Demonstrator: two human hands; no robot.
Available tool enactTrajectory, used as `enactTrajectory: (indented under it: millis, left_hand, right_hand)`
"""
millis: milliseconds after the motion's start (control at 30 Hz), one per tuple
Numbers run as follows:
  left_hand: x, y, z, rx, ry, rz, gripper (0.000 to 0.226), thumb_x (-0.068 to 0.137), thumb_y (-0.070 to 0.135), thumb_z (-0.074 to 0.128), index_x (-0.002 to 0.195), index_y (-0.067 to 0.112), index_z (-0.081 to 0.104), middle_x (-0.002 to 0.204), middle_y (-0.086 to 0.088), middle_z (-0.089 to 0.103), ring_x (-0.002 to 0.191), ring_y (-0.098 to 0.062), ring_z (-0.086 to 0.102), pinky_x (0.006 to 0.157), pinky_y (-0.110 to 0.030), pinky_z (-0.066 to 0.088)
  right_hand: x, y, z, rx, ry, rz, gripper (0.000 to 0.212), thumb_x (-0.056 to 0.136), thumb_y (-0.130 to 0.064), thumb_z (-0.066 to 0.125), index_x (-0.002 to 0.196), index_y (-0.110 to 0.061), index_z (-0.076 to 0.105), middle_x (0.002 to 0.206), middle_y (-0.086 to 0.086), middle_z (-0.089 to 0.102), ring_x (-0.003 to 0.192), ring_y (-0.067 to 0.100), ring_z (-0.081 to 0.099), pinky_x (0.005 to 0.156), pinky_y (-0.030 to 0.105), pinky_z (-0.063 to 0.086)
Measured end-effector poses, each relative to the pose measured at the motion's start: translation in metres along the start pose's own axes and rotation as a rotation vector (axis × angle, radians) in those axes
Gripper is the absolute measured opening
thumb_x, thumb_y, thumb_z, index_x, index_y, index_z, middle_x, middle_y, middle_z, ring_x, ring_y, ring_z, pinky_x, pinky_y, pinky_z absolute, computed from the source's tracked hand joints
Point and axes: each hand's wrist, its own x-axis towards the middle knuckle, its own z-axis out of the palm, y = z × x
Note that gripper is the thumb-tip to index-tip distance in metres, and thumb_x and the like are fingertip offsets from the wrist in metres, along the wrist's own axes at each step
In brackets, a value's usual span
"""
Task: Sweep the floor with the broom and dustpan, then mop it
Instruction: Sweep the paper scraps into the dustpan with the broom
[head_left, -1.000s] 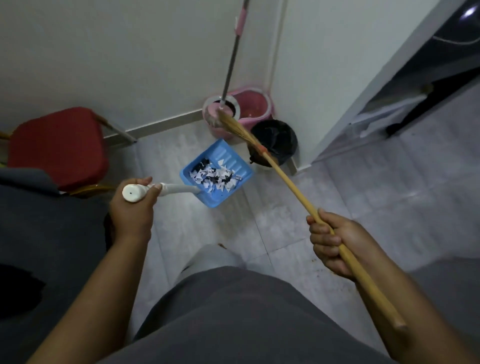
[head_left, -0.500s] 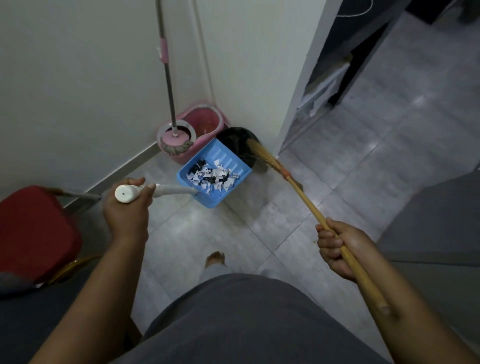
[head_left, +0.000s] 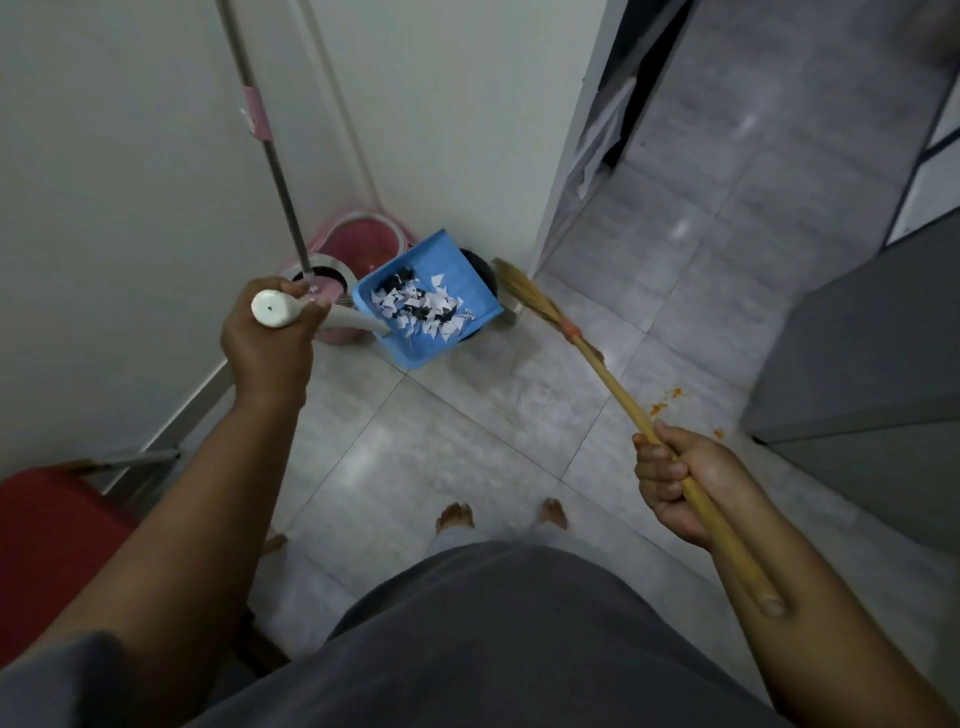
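Dustpan (head_left: 447, 260), paper scraps (head_left: 421, 312) inside, gripped by left hand (head_left: 267, 343); broom (head_left: 618, 387) gripped by right hand (head_left: 680, 483). Grey tiled floor (head_left: 415, 447), orange crumbs (head_left: 657, 408) centre right; white walls (head_left: 104, 208) upper left.

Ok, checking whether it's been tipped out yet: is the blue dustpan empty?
No, the blue dustpan, gripped by the left hand, holds a heap of white and black paper scraps.
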Motion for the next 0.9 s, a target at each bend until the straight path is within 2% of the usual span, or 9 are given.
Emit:
enactTrajectory:
  millis: [100,167,333,367,533,633,733,900]
  left_hand:
    - [0.019,0.002,0.016,0.089,-0.052,0.104,0.030,0.071,0.013,0.082,0.080,0.030,0.059,0.094,-0.007,0.071,0.082,-0.010,0.066,0.078,-0.035,0.060]
    - [0.025,0.001,0.026,0.139,-0.081,0.161,0.026,0.071,0.012,0.082,0.084,0.024,0.063,0.088,0.000,0.069,0.075,-0.003,0.063,0.070,-0.025,0.057]
    - [0.024,-0.007,0.054,0.297,-0.196,0.386,0.023,0.071,0.003,0.080,0.092,0.006,0.071,0.093,-0.004,0.071,0.085,-0.015,0.064,0.078,-0.015,0.048]
    - [0.020,-0.009,0.058,0.325,-0.217,0.432,0.022,0.071,0.002,0.080,0.091,0.005,0.071,0.092,-0.003,0.069,0.085,-0.016,0.064,0.078,-0.016,0.048]
    - [-0.006,-0.027,0.069,0.496,-0.347,0.578,0.018,0.073,-0.001,0.079,0.087,0.002,0.068,0.090,-0.015,0.069,0.083,-0.027,0.064,0.075,-0.037,0.052]
    - [-0.023,-0.037,0.072,0.543,-0.442,0.663,0.016,0.075,0.000,0.080,0.085,0.003,0.068,0.090,-0.013,0.068,0.084,-0.031,0.064,0.077,-0.035,0.050]
    - [-0.031,-0.043,0.074,0.573,-0.479,0.670,0.017,0.074,-0.002,0.080,0.087,0.003,0.069,0.094,-0.012,0.068,0.090,-0.031,0.063,0.081,-0.029,0.045]
    - [-0.043,-0.046,0.078,0.632,-0.576,0.679,0.024,0.072,0.001,0.082,0.091,0.005,0.067,0.102,-0.014,0.066,0.096,-0.031,0.061,0.086,-0.041,0.052]
  right_hand:
    - [0.001,0.002,0.002,0.003,0.032,0.012,0.032,0.105,-0.029,0.036,0.083,-0.009,0.049,0.047,-0.006,0.039,0.027,0.002,0.031,0.026,0.013,0.023]
    - [0.002,0.000,0.003,-0.011,0.035,0.017,0.032,0.105,-0.029,0.036,0.084,-0.009,0.048,0.047,-0.006,0.039,0.027,0.003,0.031,0.026,0.014,0.024]
    - [0.005,-0.009,0.002,-0.043,0.034,0.043,0.032,0.105,-0.030,0.037,0.084,-0.009,0.049,0.047,-0.005,0.039,0.027,0.003,0.032,0.026,0.013,0.025]
    - [0.007,-0.011,0.002,-0.056,0.035,0.047,0.032,0.105,-0.030,0.037,0.084,-0.009,0.049,0.047,-0.005,0.039,0.027,0.003,0.032,0.026,0.013,0.025]
    - [0.015,-0.015,0.003,-0.102,0.019,0.053,0.033,0.105,-0.030,0.038,0.083,-0.009,0.051,0.047,-0.006,0.040,0.027,0.003,0.032,0.026,0.013,0.024]
    - [0.018,-0.019,0.001,-0.114,0.012,0.060,0.033,0.105,-0.030,0.038,0.083,-0.009,0.052,0.046,-0.006,0.040,0.027,0.003,0.032,0.026,0.013,0.024]
    - [0.020,-0.023,-0.002,-0.121,0.008,0.061,0.033,0.105,-0.029,0.038,0.083,-0.008,0.051,0.046,-0.006,0.040,0.027,0.003,0.032,0.026,0.013,0.024]
    - [0.027,-0.025,0.001,-0.138,0.020,0.059,0.033,0.105,-0.029,0.037,0.083,-0.008,0.050,0.046,-0.006,0.040,0.027,0.003,0.032,0.026,0.014,0.024]
